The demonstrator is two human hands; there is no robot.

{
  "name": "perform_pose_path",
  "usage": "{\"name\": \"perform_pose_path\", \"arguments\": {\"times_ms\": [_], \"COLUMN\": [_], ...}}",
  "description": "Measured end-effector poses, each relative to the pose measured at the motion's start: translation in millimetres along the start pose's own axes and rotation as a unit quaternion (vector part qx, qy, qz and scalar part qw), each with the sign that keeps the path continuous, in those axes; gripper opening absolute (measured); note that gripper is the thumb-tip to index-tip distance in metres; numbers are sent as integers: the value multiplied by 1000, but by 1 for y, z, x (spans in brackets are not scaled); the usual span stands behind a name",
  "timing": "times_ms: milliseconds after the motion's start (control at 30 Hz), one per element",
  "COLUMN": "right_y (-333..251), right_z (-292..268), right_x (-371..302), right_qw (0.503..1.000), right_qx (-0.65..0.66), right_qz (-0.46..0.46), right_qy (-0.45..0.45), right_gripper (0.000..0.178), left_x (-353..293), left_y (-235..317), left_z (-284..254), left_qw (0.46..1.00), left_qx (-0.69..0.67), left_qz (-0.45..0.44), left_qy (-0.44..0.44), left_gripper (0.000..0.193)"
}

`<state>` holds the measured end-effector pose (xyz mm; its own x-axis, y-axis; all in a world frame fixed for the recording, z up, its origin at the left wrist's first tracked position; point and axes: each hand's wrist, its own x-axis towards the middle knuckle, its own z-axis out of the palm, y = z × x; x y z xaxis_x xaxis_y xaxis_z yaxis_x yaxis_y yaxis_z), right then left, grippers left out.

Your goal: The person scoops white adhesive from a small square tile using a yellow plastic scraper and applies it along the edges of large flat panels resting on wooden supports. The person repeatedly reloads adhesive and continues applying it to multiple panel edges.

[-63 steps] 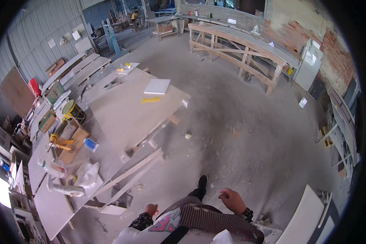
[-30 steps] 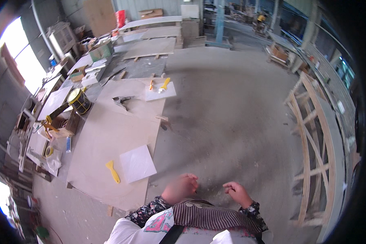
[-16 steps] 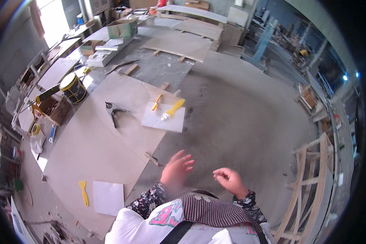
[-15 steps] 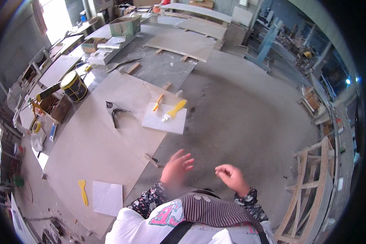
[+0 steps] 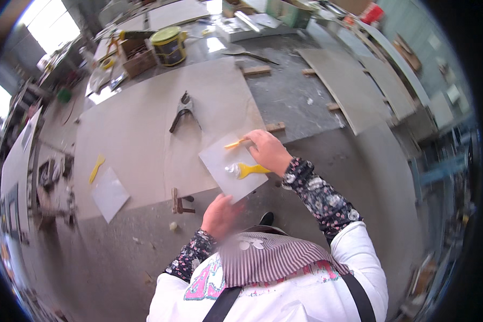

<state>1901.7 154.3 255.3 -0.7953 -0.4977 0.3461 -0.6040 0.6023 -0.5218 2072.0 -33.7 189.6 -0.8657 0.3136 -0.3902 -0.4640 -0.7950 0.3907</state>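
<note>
My right hand [image 5: 270,154] reaches over the table edge, its fingers closed on one end of a thin orange tool [image 5: 234,145]. That tool lies above a square white board [image 5: 217,155] that overhangs the edge. On the same board rests a yellow putty scraper [image 5: 252,170] with a lump of white paste [image 5: 233,170] at its end. My left hand [image 5: 218,217] is beside the board's near corner; its fingers are smeared, and I cannot tell whether they touch it. A dark spring clamp [image 5: 183,110] lies on the large beige slab [image 5: 139,129], beyond the board.
Another white board [image 5: 110,194] and a yellow scraper [image 5: 97,168] lie at the left. A wooden-jawed clamp [image 5: 180,202] sits at the slab's near edge. Farther back stand a yellow-lidded bucket [image 5: 168,47] and a cardboard box [image 5: 138,58]. More slabs [image 5: 349,88] lie at the right.
The view has swung left. My right hand has moved forward from in front of my body and taken hold of the orange tool. My left hand has come near the white board's corner.
</note>
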Motion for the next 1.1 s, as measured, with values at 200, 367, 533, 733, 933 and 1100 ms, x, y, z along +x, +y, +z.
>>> {"name": "perform_pose_path", "arguments": {"times_ms": [200, 367, 533, 733, 933, 1100], "right_y": [45, 62, 44, 15, 24, 36], "right_z": [15, -1, -63, -127, -177, -212], "right_x": [41, 36, -16, -57, -76, -106], "right_qw": [977, 982, 977, 864, 697, 767], "right_qx": [-116, 12, 90, 314, 535, 445], "right_qz": [-102, -106, -45, 231, 406, 421], "right_qy": [-146, -157, -186, -317, -251, -189], "right_gripper": [21, 12, 20, 28, 30, 34], "left_x": [6, 15, -9, -17, 25, 66], "left_y": [-26, -31, -23, -20, -12, -12], "left_z": [24, 32, 66, 109, 139, 159], "left_qw": [987, 982, 985, 986, 978, 985], "left_qx": [-21, -14, 14, 71, 198, 162], "left_qz": [115, 126, 146, 145, 64, -31], "left_qy": [108, 140, 89, 41, -1, -47], "left_gripper": [33, 38, 43, 42, 36, 38]}}
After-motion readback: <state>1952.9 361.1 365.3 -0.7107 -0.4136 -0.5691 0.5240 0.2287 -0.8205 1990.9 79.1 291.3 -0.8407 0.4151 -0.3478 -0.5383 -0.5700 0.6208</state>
